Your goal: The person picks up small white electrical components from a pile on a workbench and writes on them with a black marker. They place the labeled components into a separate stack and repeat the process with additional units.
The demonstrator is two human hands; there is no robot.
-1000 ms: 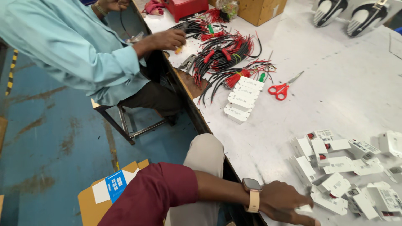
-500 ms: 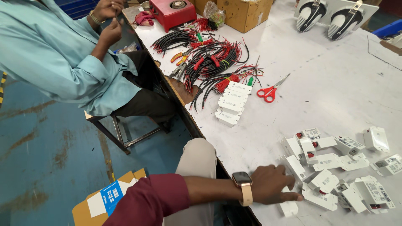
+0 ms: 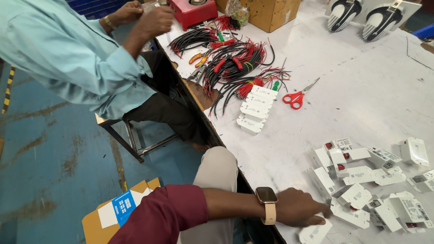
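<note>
Down at the bench [image 3: 361, 90] edge, the left hand [image 3: 302, 208] lies flat and open, apparently touching a white switch part [image 3: 315, 233] just beside the heap of parts [image 3: 370, 180], where a careless sweep could knock it to the floor.

Packaging-wise there's a brown cardboard box [image 3: 271, 13] at the far edge of the table [image 3: 361, 90], next to a crinkly clear plastic bag [image 3: 237, 11]. Down on the blue floor [image 3: 45, 171] sits a flattened brown carton [image 3: 120, 212] with a blue label and a white label stuck on it. The small white modules [image 3: 361, 176] scattered on the table near the left hand [image 3: 300, 210] each carry a white sticker with dark print. Only screen is the smartwatch [image 3: 266, 195], rounded rectangle, gone dark.
</note>
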